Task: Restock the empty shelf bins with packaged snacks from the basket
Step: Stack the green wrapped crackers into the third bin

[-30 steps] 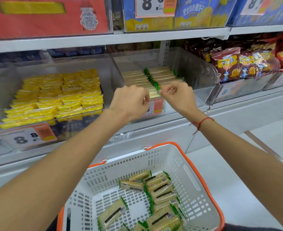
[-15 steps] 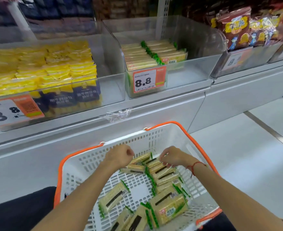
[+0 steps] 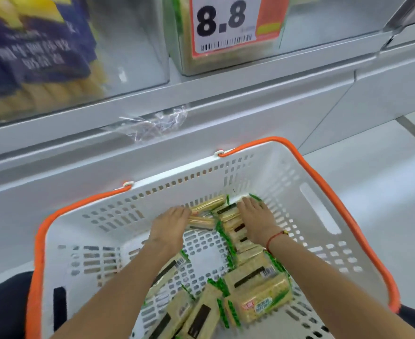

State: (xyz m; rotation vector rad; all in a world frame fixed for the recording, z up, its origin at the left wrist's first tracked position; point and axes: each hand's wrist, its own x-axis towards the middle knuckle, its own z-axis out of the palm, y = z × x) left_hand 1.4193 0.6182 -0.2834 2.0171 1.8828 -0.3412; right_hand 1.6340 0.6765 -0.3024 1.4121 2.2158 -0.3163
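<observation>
Down in the basket: both hands work at the far end, among the packs.
Basket [image 3: 314, 211]: white, orange-rimmed, standing just below the shelf [image 3: 201, 113].
Packs [image 3: 257, 289]: flat green-edged biscuit packs lie loose on the basket floor, some heaped near the front, a few at the far wall.
Left hand [image 3: 169, 228]: knuckles up, fingers bent onto a pack at the far end; whether it grips yet, I cannot tell.
Right hand [image 3: 255, 220]: fingers fairly straight, laid flat over a row of packs, pressing rather than pinching.
Bin [image 3: 323, 28]: clear, behind the 8.8 tag [image 3: 226, 23], above the basket; how full it is I cannot tell.
Handling: likely light, stiff little bricks in slick wrap, the biscuit brittle.
Hold: best taken across the long edges, several squeezed together between the two hands, gently.
</observation>
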